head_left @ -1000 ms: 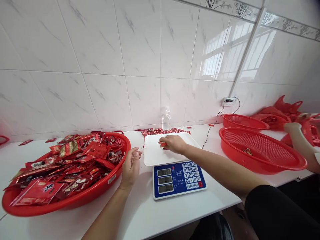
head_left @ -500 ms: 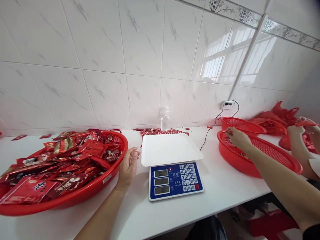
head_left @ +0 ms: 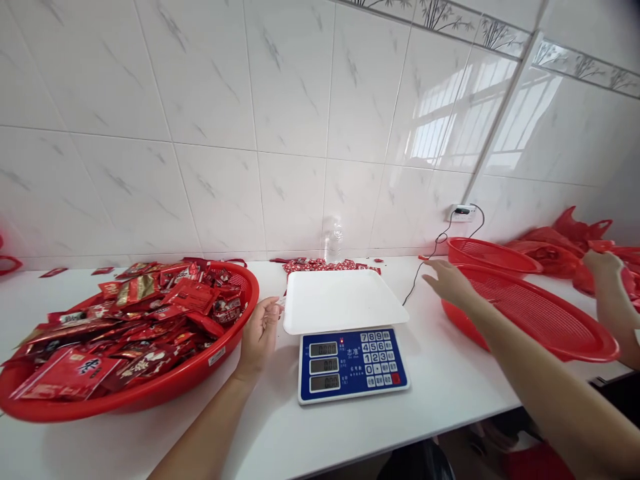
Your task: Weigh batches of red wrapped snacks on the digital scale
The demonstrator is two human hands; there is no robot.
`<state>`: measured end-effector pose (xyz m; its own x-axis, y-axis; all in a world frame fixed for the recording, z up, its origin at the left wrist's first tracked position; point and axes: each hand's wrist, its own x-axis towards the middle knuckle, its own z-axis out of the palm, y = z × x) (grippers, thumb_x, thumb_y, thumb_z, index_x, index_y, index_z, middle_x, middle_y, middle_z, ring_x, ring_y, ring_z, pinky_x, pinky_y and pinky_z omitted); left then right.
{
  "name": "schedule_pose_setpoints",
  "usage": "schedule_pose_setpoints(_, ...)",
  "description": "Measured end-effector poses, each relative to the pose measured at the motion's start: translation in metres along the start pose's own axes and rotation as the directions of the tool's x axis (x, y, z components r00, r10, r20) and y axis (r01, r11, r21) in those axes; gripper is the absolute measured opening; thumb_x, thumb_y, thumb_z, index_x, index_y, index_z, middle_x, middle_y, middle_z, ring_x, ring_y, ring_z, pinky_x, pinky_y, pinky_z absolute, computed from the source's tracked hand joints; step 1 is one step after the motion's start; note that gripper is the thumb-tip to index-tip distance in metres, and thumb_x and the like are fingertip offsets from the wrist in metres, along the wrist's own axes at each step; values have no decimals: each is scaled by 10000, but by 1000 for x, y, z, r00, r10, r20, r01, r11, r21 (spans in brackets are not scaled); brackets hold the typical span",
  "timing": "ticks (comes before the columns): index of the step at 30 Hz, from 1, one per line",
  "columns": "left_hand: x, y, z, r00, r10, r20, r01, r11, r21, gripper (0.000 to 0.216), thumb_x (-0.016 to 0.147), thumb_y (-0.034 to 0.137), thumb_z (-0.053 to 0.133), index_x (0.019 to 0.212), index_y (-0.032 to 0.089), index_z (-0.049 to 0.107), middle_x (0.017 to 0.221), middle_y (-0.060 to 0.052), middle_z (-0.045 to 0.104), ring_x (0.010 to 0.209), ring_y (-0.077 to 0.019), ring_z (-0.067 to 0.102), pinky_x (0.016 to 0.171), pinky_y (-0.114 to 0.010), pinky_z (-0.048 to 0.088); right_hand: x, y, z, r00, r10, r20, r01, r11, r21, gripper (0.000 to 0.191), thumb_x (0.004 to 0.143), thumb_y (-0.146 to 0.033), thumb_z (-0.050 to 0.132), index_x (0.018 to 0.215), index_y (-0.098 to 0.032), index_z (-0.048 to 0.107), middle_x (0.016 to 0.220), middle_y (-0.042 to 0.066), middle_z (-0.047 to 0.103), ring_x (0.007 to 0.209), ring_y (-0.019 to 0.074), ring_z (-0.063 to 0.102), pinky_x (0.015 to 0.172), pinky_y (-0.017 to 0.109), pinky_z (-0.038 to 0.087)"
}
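- At the far left we see a big red basket (head_left: 150, 393) on the white counter (head_left: 280, 433), heaped with red packets (head_left: 125, 327); some show gold or white print that we cannot read.
- A few loose red scraps (head_left: 53, 272) lie on the counter behind the basket, by the tiled wall (head_left: 200, 133).
- Our left hand (head_left: 260, 333) rests on its edge between the basket and the scale (head_left: 350, 333), palm toward the basket rim, fingers loosely curled and holding nothing; the fingertips are just beside the corner of the scale's tray.
- The scale's white tray (head_left: 343, 300) has nothing on it; below it sits the blue panel (head_left: 353, 363) with three small displays and a keypad.
- Behind the scale lie small red wrapped sweets (head_left: 320, 265) and a clear bottle (head_left: 331, 240) stands against the wall.
- A black cord (head_left: 425, 260) runs from the scale area up to a wall plug (head_left: 463, 212).
- Our right hand (head_left: 447, 280) hovers above the counter between the scale and a second red basket (head_left: 540, 320), flat, fingers spread, gripping nothing; it is just beside that basket's near rim.
- A third red basket (head_left: 490, 253) stands behind the second.
- At the far right another person's hand (head_left: 603, 263) reaches among red bags (head_left: 570, 230); we cannot tell whether it grips anything.
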<state>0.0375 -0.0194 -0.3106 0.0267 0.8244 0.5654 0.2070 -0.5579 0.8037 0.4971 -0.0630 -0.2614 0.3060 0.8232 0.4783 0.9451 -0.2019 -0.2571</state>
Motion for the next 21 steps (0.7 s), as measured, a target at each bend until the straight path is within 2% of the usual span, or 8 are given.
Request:
schedule_pose_setpoints(2, -3, -1, 3, 1000, 17, 12, -17, 1000, 24, 345, 900, 444, 476, 1122, 192, 553, 996, -72, 645, 917, -191, 632, 836, -352, 509, -15, -57, 10, 982, -159, -98, 171, 977, 126, 402, 883, -371, 496, 1248, -212, 556, 1309, 122, 545, 1220, 280, 498, 992, 450, 432)
schedule_pose_setpoints(4, -6, 5, 6, 999, 43, 14, -43, 997, 61, 313, 891, 412, 496, 1106, 195, 565, 1008, -74, 648, 916, -192, 636, 833, -349, 512, -38, -117, 21, 911, -308, -273, 384, 874, 298, 349, 902, -350, 492, 1209, -205, 571, 1238, 112, 591, 1176, 258, 531, 1007, 459, 433)
schedule_pose_setpoints(7, -5, 26, 3, 993, 105, 51, -112, 981, 158, 254, 885, 356, 499, 1054, 195, 598, 1025, -79, 657, 938, -195, 632, 856, -345, 506, -81, -195, 34, 794, -381, -474, 588, 681, 436, 293, 911, -250, 503, 1196, -227, 565, 1197, 102, 607, 1155, 240, 544, 982, 472, 458)
schedule_pose_setpoints(10, 6, 51, -15, 980, 146, 132, -182, 931, 316, 223, 876, 303, 474, 1009, 203, 622, 1030, -76, 663, 959, -202, 624, 882, -350, 489, -115, -241, 41, 689, -435, -579, 722, 475, 503, 360, 878, -121, 518, 1211, -252, 548, 1160, 93, 626, 1116, 231, 569, 956, 479, 474)
schedule_pose_setpoints(13, 30, 62, -49, 965, 118, 233, -222, 841, 493, 259, 840, 252, 436, 994, 219, 642, 1047, -75, 670, 989, -228, 616, 899, -372, 469, -133, -255, 44, 584, -526, -618, 805, 279, 524, 457, 845, -53, 513, 1252, -260, 514, 1100, 83, 656, 1039, 219, 611, 890, 453, 512)
schedule_pose_setpoints(15, 47, 56, -74, 968, -12, 251, -144, 792, 593, 244, 810, 256, 440, 914, 233, 660, 954, -67, 694, 876, -233, 642, 818, -360, 488, -140, -252, 44, 539, -568, -622, 823, 198, 532, 490, 830, -28, 503, 1265, -253, 502, 1060, 79, 670, 991, 211, 628, 836, 423, 534)
schedule_pose_setpoints(18, 68, 35, -101, 921, -290, 260, 37, 729, 683, 87, 672, 248, 572, 688, 239, 657, 718, -47, 697, 635, -228, 634, 627, -320, 487, -147, -243, 43, 558, -560, -613, 801, 170, 574, 512, 815, 0, 491, 1266, -243, 498, 1003, 77, 676, 931, 201, 635, 772, 388, 549)
schedule_pose_setpoints(21, 78, 13, -107, 937, -289, 195, 80, 723, 686, 69, 575, 249, 685, 558, 222, 624, 546, -35, 635, 502, -215, 585, 544, -312, 462, -151, -239, 43, 585, -542, -603, 774, 151, 615, 516, 807, 11, 490, 1257, -243, 500, 972, 75, 673, 880, 197, 631, 730, 371, 552)
